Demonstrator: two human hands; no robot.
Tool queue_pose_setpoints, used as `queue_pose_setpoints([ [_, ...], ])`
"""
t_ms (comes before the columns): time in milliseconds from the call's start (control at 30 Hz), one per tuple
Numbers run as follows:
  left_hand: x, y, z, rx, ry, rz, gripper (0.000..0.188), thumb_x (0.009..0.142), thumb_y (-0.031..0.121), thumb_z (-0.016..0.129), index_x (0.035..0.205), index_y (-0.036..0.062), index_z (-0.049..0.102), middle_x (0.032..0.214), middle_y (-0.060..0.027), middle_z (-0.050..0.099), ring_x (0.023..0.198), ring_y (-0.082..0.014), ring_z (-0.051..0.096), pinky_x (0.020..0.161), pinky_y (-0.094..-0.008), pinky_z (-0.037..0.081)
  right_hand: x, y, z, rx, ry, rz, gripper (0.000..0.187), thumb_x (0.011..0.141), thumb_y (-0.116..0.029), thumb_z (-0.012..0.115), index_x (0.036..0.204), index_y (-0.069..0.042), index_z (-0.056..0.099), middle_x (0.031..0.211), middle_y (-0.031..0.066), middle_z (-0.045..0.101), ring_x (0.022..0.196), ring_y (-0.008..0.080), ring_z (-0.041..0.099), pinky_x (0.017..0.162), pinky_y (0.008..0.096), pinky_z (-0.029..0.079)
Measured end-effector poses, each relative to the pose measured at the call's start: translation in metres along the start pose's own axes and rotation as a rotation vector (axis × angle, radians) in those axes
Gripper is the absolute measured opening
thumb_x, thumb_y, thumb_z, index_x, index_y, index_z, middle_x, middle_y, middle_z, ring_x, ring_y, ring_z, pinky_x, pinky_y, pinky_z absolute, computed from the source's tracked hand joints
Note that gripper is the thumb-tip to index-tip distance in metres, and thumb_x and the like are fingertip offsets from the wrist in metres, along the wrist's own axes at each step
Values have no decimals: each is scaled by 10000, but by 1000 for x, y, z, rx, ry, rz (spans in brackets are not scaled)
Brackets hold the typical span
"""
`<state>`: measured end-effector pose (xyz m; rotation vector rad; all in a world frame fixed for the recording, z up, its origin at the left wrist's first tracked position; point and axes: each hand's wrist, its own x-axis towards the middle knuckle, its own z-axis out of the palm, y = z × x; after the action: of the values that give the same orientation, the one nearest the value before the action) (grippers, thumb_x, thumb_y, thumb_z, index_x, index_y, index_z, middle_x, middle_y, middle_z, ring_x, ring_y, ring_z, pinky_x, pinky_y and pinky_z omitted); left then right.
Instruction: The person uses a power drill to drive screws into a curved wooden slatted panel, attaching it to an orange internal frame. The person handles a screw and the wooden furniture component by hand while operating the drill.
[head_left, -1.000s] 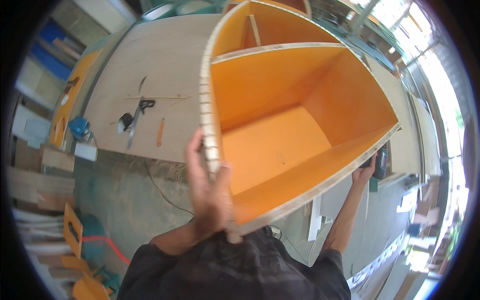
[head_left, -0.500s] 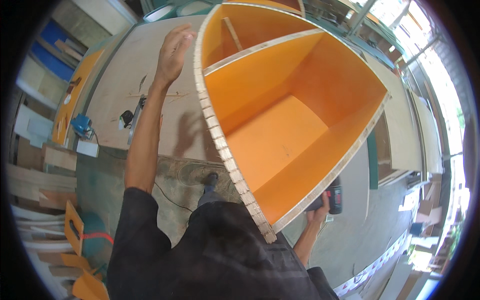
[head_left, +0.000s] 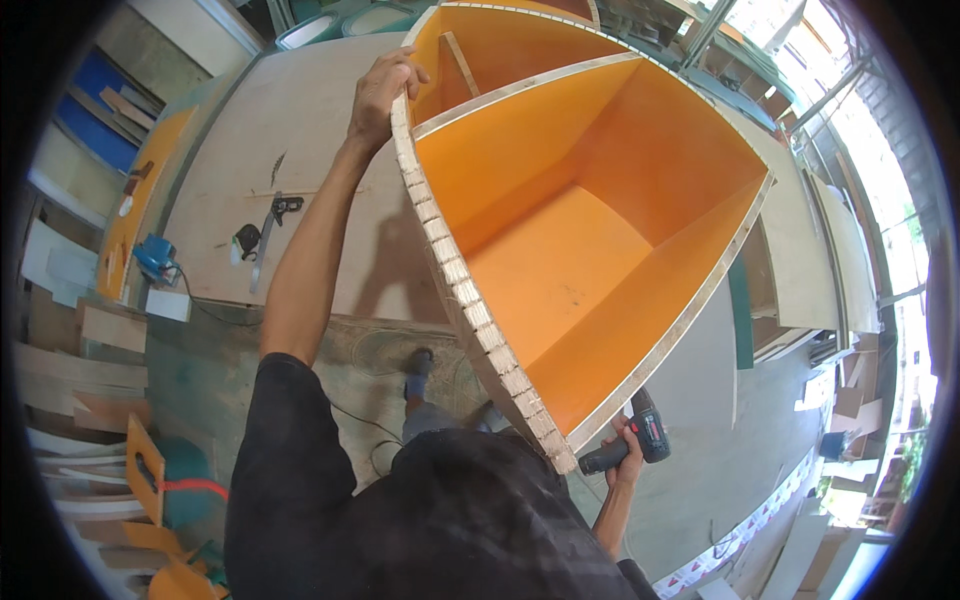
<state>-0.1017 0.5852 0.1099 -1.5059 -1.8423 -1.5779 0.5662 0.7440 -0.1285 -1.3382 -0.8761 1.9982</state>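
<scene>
A large open wooden cabinet carcass [head_left: 565,270] with orange inner faces and a divider rises in front of me. Its left edge strip is cut with close rows of notches. High on that notched edge, my left hand [head_left: 380,92] is closed, fingers hooked over the rim. Below the near right edge of the carcass, my right hand [head_left: 628,460] grips a black cordless drill [head_left: 650,436] by its handle. The drill's nose points up toward the underside of that edge, and its tip is partly hidden.
On the broad board-topped table [head_left: 225,160] lie a combination square [head_left: 268,240] and a black tape measure [head_left: 246,238]. At left are a blue power tool [head_left: 156,258] with a cord and stacked wood offcuts [head_left: 100,370]. Sheet panels [head_left: 800,250] stand at right.
My left hand has gone from free beside the notched edge to gripping it. The drill in my right hand has shifted left and down, coming further out from behind the carcass.
</scene>
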Motion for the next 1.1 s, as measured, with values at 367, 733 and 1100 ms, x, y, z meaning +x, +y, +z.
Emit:
queue_pose_setpoints([
  [367, -63, 72, 15, 348, 310, 18, 408, 1012, 191, 292, 752, 15, 553, 758, -114, 615, 971, -314, 675, 1146, -504, 407, -18, -21, -58, 11, 93, -230, 415, 969, -135, 654, 1357, -14, 565, 1165, 136, 700, 844, 193, 694, 745, 297, 589],
  [733, -122, 206, 67, 681, 480, -335, 366, 992, 243, 377, 733, 110, 599, 1027, -8, 726, 1374, -300, 495, 1091, -485, 179, -32, -44, -59, 234, 115, -479, 499, 1008, -177, 613, 1446, 21, 479, 1295, 156, 600, 933, 177, 611, 832, 311, 553],
  [1100, -125, 243, 72, 770, 367, -423, 266, 946, 279, 554, 812, 82, 672, 920, -26, 711, 1234, -278, 537, 1099, -528, 156, -98, -105, -16, 249, -82, -760, 539, 959, -244, 667, 1400, 30, 522, 1304, 170, 605, 920, 209, 664, 851, 357, 571],
])
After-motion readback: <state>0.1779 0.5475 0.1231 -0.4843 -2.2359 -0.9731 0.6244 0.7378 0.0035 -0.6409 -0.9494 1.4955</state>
